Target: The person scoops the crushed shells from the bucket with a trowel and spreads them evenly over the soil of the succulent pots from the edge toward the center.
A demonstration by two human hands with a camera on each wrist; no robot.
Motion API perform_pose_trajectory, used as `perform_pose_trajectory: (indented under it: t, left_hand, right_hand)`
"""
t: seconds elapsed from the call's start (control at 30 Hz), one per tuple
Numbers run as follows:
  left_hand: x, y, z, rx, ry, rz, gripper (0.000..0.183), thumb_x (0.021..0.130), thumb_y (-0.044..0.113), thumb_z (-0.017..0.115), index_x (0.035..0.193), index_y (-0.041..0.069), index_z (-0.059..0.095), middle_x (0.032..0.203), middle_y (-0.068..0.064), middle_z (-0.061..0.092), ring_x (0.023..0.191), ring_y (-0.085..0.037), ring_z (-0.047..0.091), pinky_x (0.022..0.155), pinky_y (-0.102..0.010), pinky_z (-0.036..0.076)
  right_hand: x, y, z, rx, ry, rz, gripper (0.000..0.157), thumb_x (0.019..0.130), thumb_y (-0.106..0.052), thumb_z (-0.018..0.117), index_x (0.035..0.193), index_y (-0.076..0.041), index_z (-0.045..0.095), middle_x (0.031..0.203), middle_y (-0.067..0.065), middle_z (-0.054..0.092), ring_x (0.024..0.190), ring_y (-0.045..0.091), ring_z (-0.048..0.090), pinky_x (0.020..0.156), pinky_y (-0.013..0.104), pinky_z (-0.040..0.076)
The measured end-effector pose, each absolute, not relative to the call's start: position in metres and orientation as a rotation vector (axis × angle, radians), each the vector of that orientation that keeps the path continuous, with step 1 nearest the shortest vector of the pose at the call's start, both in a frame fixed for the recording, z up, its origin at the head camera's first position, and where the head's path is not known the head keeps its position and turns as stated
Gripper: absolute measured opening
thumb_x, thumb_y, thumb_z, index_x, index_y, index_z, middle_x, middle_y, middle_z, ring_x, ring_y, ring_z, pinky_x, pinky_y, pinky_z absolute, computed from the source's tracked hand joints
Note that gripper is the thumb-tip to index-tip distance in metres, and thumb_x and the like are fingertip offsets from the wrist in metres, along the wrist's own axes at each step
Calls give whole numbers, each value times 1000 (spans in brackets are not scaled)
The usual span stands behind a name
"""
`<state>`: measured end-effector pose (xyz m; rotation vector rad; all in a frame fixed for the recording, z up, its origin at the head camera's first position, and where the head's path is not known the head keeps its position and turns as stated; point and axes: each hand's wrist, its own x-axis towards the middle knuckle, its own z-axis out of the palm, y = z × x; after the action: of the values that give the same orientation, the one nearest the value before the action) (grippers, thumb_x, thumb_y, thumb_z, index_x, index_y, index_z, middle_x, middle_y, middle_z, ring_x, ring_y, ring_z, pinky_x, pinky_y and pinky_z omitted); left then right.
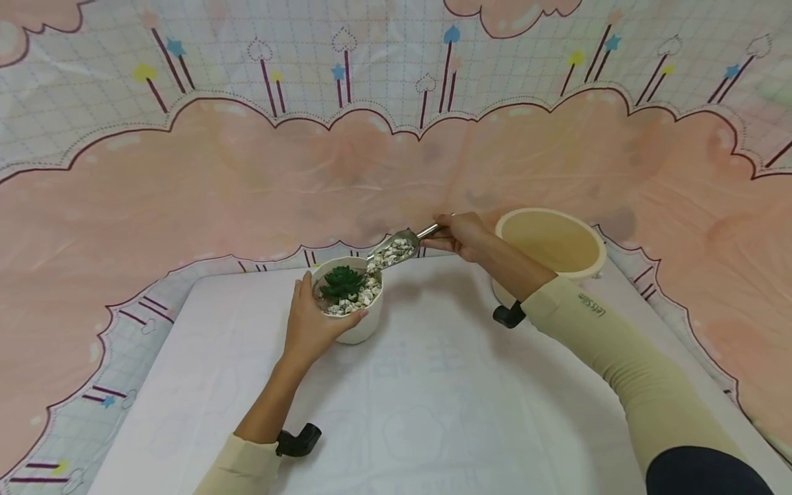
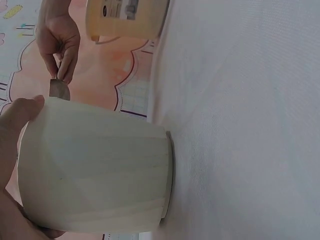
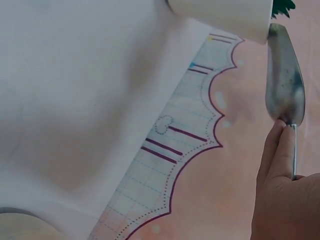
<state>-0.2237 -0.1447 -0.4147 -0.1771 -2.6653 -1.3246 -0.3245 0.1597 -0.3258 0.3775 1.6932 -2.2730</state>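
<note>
My left hand (image 1: pixel 312 326) grips a white plant pot (image 1: pixel 360 331), with the thumb on the near side and fingers round the left. A green rosette succulent (image 1: pixel 342 283) stands in it, and whitish pebbles (image 1: pixel 361 301) cover the near and right parts of the surface. With my right hand (image 1: pixel 460 235) I hold a metal scoop (image 3: pixel 286 75) by its handle, tilted down to the left. Pebbles fill the scoop's trough, and its tip overlaps the pot's right rim. In the left wrist view, the pot (image 2: pixel 100 165) appears sideways, its base close against the white tabletop.
A cream bucket (image 1: pixel 551 271) stands at the table's back right, partly behind my right forearm; the left wrist view shows a printed label (image 2: pixel 117 10) on it. The white tabletop (image 1: pixel 433 399) ends just behind the pot. Patterned pink cloth (image 1: pixel 247 185) lies beyond its edges.
</note>
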Motion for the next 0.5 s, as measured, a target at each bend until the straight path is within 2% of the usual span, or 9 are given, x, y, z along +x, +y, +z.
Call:
perform_pose_trajectory:
  t: [0.1, 0.23, 0.37, 0.5]
  left_hand:
    - [-224, -145, -415, -181, -2672, -1322, 127, 77, 43, 93, 164, -7, 15, 165, -31, 23, 153, -50, 21, 118, -66, 28]
    - [-225, -145, -415, -195, -2659, -1324, 126, 76, 42, 94, 164, -7, 17, 160, -29, 29, 151, -48, 27, 117, -65, 31]
    - [-225, -145, -415, -202, -2649, -1335, 125, 76, 41, 94, 163, -7, 18, 159, -29, 31, 150, -48, 29, 116, -65, 32]
    - [-226, -145, -413, -191, -2670, -1333, 126, 77, 41, 93, 164, -7, 15, 165, -31, 23, 154, -50, 18, 118, -66, 27]
  right_hand:
    - [-324, 159, -324, 371, 1721, -2260, 38, 113, -14, 51, 145, 8, 49, 97, 22, 73, 70, 25, 78, 76, 32, 61]
    - [-323, 157, -324, 348, 1730, -2266, 39, 113, -13, 51, 146, 7, 48, 93, 20, 73, 70, 25, 78, 76, 32, 62]
    - [-323, 156, -324, 314, 1747, -2257, 27, 112, -13, 53, 130, 7, 57, 87, 18, 74, 71, 24, 78, 76, 32, 61]
    - [-323, 156, -323, 303, 1758, -2244, 19, 112, -14, 53, 114, 3, 61, 85, 17, 74, 73, 24, 78, 77, 32, 61]
